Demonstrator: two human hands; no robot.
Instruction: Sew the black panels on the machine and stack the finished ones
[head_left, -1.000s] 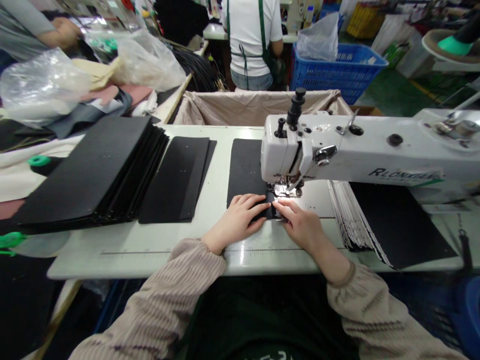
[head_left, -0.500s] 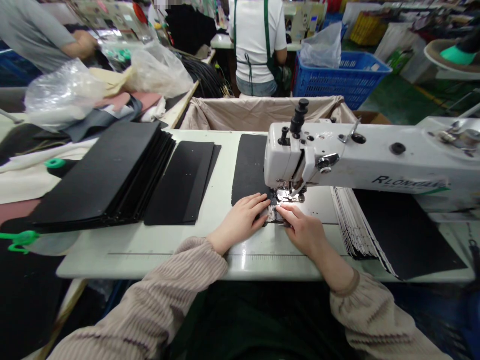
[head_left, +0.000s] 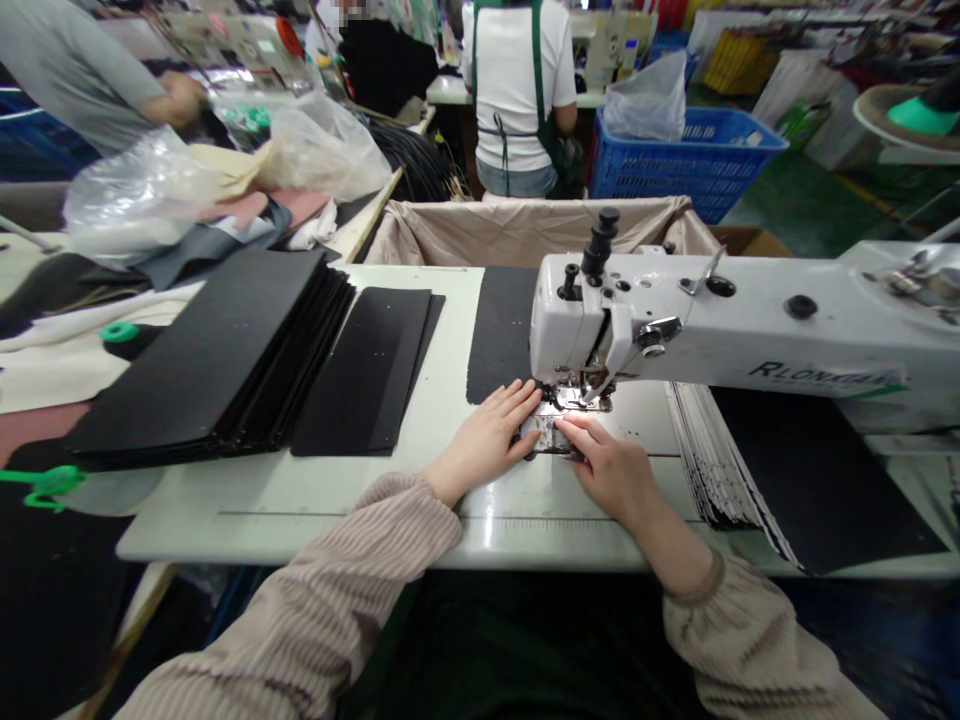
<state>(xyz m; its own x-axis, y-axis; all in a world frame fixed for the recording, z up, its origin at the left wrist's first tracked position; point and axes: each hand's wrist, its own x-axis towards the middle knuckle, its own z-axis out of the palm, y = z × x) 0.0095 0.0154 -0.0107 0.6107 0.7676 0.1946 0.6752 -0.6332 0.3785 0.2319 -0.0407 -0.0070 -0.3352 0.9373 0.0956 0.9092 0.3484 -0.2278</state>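
A black panel [head_left: 499, 335] lies on the sewing machine's bed, partly hidden behind the machine head [head_left: 566, 320]. My left hand [head_left: 486, 435] rests flat, its fingertips at the panel's near corner beside the presser foot [head_left: 577, 400]. Just right of it, my right hand [head_left: 611, 468] has its fingers stretched out over the metal plate [head_left: 546, 436] in front of the needle. Its lower fingers are tucked out of sight. Neither hand is seen gripping anything. Light from the machine falls on the needle area.
To the left stand a tall stack of black panels [head_left: 217, 350] and a smaller pile [head_left: 364, 370]. White-edged black panels [head_left: 817, 470] lie under the machine arm at right. Behind the table is a cloth-lined bin [head_left: 465, 235]. Other people work farther back.
The black panel has slid slightly away from me, and more of the metal plate shows between my hands. Both hands stay almost in place. The whole view has shifted a little.
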